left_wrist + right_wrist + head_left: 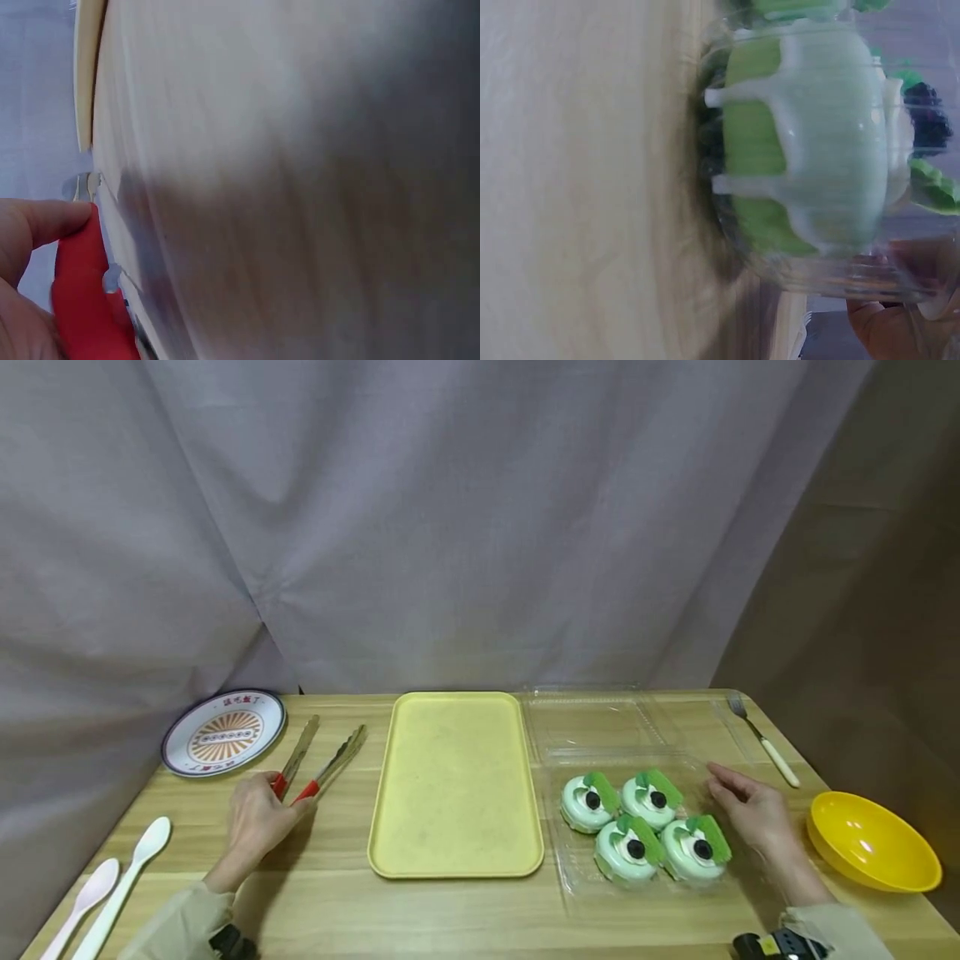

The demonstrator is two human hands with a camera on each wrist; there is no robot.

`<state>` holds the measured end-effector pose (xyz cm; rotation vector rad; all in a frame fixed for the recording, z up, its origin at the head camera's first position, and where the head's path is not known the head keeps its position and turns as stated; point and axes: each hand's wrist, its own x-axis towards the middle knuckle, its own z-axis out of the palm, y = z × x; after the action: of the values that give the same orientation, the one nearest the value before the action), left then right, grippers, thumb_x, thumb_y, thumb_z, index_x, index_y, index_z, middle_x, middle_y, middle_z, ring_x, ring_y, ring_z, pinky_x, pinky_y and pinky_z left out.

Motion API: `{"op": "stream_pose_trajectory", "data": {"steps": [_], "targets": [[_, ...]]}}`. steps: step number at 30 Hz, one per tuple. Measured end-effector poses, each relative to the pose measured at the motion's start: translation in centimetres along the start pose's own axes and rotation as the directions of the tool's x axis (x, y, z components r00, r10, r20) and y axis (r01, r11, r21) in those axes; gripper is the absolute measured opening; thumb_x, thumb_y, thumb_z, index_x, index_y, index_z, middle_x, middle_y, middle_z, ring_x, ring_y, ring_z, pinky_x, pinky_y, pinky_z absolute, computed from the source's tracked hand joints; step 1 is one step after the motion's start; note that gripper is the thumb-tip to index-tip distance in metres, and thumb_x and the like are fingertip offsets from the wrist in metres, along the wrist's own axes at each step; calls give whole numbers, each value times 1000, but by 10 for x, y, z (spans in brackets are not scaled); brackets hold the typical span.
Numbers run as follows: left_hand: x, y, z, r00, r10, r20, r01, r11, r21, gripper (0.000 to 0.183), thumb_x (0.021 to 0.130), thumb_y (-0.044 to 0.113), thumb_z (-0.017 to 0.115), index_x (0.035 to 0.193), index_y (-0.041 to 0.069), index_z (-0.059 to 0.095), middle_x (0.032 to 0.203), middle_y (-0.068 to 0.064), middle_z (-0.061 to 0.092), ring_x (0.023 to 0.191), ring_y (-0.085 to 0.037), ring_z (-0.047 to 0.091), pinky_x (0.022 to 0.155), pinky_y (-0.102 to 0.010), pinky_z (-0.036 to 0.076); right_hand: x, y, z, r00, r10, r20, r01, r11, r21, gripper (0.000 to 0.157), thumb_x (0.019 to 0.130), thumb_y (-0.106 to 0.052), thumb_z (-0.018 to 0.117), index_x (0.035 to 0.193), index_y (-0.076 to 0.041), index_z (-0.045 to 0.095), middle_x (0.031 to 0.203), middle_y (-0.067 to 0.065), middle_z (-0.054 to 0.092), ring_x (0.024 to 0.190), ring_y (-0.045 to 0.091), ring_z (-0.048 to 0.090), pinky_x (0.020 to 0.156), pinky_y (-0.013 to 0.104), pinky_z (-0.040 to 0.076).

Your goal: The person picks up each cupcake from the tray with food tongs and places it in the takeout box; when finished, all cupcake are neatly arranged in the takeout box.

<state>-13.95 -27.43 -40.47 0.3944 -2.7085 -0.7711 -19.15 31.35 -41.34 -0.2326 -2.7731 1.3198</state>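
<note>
On the left, my left hand point(258, 814) grips a pair of metal tongs point(343, 760) by its red handles; the two arms are spread and point away from me. In the left wrist view my thumb presses along the red handle point(82, 277), low over the wood. My right hand point(753, 814) pinches the right wall of a clear plastic box point(572, 887), its lid point(592, 718) folded back behind. Inside sit several pale green cakes point(628, 864), topped with a dark cookie and a green piece. Close up in the right wrist view, one cake point(817, 142) shows through the plastic.
A yellow tray point(456, 785) lies between my hands. At the back left is a patterned plate point(258, 702); two plastic spoons point(123, 893) lie front left. A fork point(772, 747) and a yellow bowl point(870, 843) are at the right edge. A grey curtain point(480, 527) hangs behind.
</note>
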Motion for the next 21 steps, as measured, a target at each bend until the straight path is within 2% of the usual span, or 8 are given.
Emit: {"op": "stream_pose_trajectory", "data": {"steps": [5, 7, 10, 14, 18, 20, 21], "targets": [[1, -4, 4, 1000, 11, 11, -11, 999, 41, 43, 66, 23, 85, 85, -8, 62, 69, -16, 56, 71, -33, 51, 60, -37, 37, -2, -3, 1, 999, 30, -17, -30, 1000, 9, 46, 104, -18, 42, 143, 5, 41, 144, 32, 42, 81, -31, 27, 67, -3, 36], [2, -5, 5, 1000, 4, 10, -5, 998, 59, 43, 65, 23, 84, 84, -8, 61, 69, -17, 55, 70, -32, 50, 59, -37, 37, -2, -4, 3, 999, 41, -16, -41, 999, 29, 46, 104, -17, 42, 144, 5, 41, 144, 32, 41, 80, -31, 29, 67, -2, 38], [0, -7, 5, 1000, -21, 18, 19, 997, 78, 46, 66, 23, 81, 90, -10, 59, 78, -23, 54, 75, -37, 51, 64, -41, 40, -1, -8, 6, 998, 52, -18, -51, 997, 63, 46, 104, -16, 43, 143, 6, 41, 144, 32, 43, 78, -28, 35, 68, 0, 40], [-3, -11, 3, 998, -35, 53, 30, 995, 92, 61, 71, 23, 77, 109, -18, 52, 95, -34, 52, 92, -47, 49, 79, -50, 39, 0, -12, 12, 999, 40, -28, -37, 995, 95, 44, 103, -12, 45, 141, 8, 43, 139, 34, 48, 77, -24, 42, 69, 3, 44], [-5, -13, -3, 994, -30, 108, 16, 991, 132, 85, 74, 28, 77, 126, -26, 37, 106, -43, 47, 100, -54, 45, 85, -56, 40, 0, -14, 14, 1000, 6, -9, -6, 998, 61, 44, 103, -12, 44, 141, 10, 42, 134, 35, 52, 77, -22, 45, 68, 3, 44], [-4, -12, -7, 991, -21, 133, 0, 988, 156, 94, 75, 34, 78, 131, -26, 30, 114, -46, 42, 105, -58, 43, 86, -59, 39, -1, -14, 12, 1000, -19, 21, 19, 1000, 11, 47, 104, -17, 41, 143, 10, 39, 135, 36, 50, 88, -8, 56, 70, 3, 42], [-4, -11, -10, 990, -9, 142, -14, 986, 165, 96, 76, 37, 77, 133, -24, 28, 117, -46, 39, 106, -59, 42, 85, -61, 40, 0, -14, 10, 998, -28, 48, 28, 1000, 1, 50, 105, -20, 40, 144, 11, 36, 138, 37, 47, 99, 3, 61, 79, 8, 46]]}}
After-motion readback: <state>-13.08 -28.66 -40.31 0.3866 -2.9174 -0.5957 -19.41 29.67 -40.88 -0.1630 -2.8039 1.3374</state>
